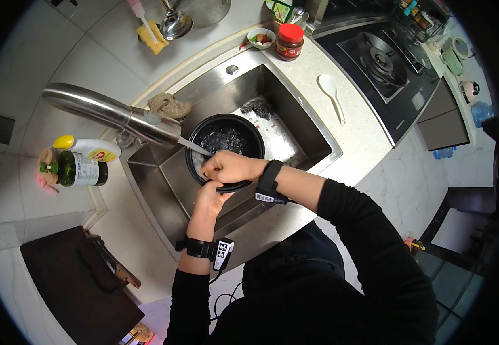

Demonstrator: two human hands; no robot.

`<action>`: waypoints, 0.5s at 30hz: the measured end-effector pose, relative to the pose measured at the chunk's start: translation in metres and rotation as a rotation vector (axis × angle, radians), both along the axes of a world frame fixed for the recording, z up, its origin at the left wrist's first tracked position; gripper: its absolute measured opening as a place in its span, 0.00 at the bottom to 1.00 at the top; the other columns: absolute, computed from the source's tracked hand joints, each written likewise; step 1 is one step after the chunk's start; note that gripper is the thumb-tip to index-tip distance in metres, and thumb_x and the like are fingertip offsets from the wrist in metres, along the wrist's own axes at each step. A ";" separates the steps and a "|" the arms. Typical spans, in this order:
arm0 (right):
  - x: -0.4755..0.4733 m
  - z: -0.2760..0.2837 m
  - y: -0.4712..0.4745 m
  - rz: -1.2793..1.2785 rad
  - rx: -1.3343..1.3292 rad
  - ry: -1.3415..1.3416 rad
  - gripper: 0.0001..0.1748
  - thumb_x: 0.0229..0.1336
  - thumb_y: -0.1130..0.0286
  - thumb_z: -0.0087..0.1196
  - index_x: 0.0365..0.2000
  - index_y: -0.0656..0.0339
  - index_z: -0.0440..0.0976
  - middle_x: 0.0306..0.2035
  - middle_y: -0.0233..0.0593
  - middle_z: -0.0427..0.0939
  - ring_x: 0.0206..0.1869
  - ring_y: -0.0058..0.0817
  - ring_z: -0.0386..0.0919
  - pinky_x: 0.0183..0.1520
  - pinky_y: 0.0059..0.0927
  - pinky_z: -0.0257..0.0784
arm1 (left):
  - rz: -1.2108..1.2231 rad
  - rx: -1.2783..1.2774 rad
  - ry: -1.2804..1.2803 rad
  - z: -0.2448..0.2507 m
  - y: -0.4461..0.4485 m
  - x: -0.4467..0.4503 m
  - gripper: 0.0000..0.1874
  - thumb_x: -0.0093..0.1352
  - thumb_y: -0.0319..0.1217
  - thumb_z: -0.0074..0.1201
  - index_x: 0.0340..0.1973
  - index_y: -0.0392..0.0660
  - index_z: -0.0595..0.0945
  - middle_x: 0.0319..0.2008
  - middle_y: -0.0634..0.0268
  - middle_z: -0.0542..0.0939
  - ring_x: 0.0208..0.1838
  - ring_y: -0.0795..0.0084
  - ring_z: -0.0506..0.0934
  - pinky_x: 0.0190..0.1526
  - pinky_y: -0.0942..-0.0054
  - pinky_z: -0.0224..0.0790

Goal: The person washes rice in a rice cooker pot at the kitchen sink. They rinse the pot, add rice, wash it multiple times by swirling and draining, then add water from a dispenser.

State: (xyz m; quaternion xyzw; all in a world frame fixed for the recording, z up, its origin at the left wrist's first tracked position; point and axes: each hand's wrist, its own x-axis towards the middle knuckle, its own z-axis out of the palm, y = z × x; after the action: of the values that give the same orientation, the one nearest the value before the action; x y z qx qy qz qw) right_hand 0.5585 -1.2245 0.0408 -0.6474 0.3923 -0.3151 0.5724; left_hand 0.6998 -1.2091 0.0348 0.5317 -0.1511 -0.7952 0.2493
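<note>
A black round pot [257,144] stands in the stainless steel sink [156,177], with water and some foam inside it. From the steel faucet [150,125] a stream of water [195,145] runs into its left side. My left hand [210,198] grips the pot's near rim, thumb on top. Over the pot's near left part, my right hand [232,167] reaches inside with curled fingers beside the stream. Whether those fingers hold anything is hidden. A dark, rough-textured clump [257,107] lies on the sink floor behind the pot.
Left of the faucet stand a green pump bottle [81,169] and a white bottle with yellow cap [96,149]. A brown cloth [169,106] lies behind it. Rightward are a white rice spoon [330,88], red-lidded jar [289,43], small bowl [261,45] and gas stove [344,77].
</note>
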 end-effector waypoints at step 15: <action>-0.010 -0.030 0.014 0.281 0.218 0.810 0.17 0.42 0.68 0.42 0.30 0.68 0.76 0.34 0.54 0.76 0.40 0.43 0.75 0.40 0.37 0.67 | -0.098 -0.759 -0.672 -0.034 0.001 0.003 0.44 0.54 0.15 0.43 0.63 0.49 0.42 0.59 0.49 0.55 0.59 0.53 0.60 0.56 0.63 0.55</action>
State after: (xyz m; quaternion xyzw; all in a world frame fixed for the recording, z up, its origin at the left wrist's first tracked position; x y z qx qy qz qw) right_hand 0.5484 -1.2106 0.0104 -0.7018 0.5239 0.0883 0.4746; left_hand 0.7027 -1.2085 0.0010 0.6222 -0.5261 -0.4802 0.3249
